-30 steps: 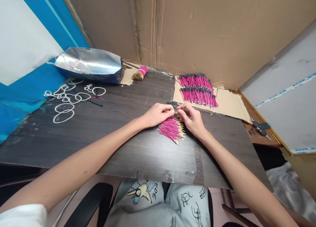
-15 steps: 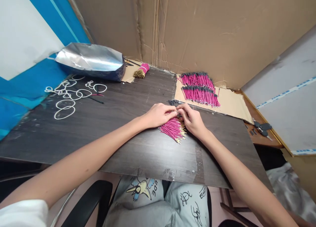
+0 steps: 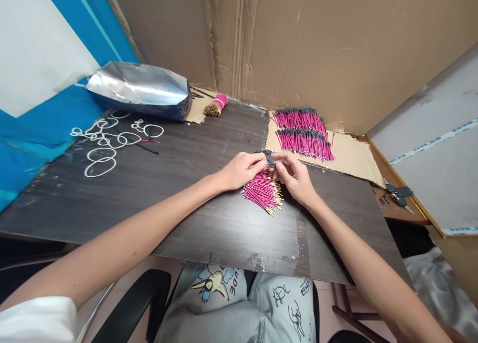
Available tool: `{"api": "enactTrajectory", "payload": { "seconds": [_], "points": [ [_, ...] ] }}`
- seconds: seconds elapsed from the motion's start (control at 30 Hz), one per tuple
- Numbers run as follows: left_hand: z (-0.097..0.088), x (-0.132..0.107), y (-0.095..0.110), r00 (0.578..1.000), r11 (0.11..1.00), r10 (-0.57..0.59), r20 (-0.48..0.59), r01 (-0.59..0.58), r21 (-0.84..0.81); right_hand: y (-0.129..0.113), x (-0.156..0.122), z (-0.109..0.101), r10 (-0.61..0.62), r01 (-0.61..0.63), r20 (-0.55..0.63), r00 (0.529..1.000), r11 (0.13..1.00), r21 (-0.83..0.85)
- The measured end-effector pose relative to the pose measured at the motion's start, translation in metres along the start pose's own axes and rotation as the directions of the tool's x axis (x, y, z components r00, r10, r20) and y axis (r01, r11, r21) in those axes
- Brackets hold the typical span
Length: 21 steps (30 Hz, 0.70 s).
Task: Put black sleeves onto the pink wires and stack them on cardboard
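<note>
My left hand (image 3: 244, 171) is closed in a pinch at the upper edge of a fanned pile of pink wires (image 3: 261, 192) with gold and silver tips. What its fingertips hold is too small to make out. Facing it, my right hand (image 3: 296, 178) has thumb and fingers bent together around a short black tube (image 3: 271, 164), close to the left fingertips. More black tube pieces (image 3: 263, 155) lie on the table just beyond the fingers, partly hidden by them.
Two rows of black-capped pink wires (image 3: 304, 145) lie on a cardboard sheet (image 3: 353, 156). A tied wire bundle (image 3: 215, 105) sits near a silver bag (image 3: 140, 86). White rubber bands (image 3: 100, 162) are scattered left. Cutters (image 3: 399, 193) rest right, beyond the dark table (image 3: 186, 154).
My right hand's fingers have opened out slightly and shifted a little right, showing the dark piece between the hands. My left hand stays at the pile. The view has shifted slightly.
</note>
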<state>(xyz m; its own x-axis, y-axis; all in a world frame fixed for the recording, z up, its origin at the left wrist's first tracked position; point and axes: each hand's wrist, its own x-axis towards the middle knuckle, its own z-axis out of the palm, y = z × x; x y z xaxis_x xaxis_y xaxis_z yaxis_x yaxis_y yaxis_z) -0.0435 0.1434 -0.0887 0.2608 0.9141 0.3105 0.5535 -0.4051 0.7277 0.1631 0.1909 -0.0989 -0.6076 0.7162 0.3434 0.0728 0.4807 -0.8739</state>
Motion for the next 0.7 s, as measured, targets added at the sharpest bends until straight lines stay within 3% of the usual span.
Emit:
{"api": "enactTrajectory", "payload": {
  "seconds": [0.3, 0.7],
  "points": [
    [-0.0001, -0.0001, 0.0011, 0.999, 0.997, 0.040, 0.014, -0.039, -0.065, 0.0037, 0.0016, -0.0022, 0.054, -0.055, 0.016, 0.998, 0.996, 0.064],
    [-0.0031, -0.0015, 0.0069, 1.000, 0.996, 0.003, 0.031, 0.000, -0.093, 0.0045, 0.0011, 0.0004, 0.100, -0.109, 0.064, 0.993, 0.981, 0.160]
  ]
}}
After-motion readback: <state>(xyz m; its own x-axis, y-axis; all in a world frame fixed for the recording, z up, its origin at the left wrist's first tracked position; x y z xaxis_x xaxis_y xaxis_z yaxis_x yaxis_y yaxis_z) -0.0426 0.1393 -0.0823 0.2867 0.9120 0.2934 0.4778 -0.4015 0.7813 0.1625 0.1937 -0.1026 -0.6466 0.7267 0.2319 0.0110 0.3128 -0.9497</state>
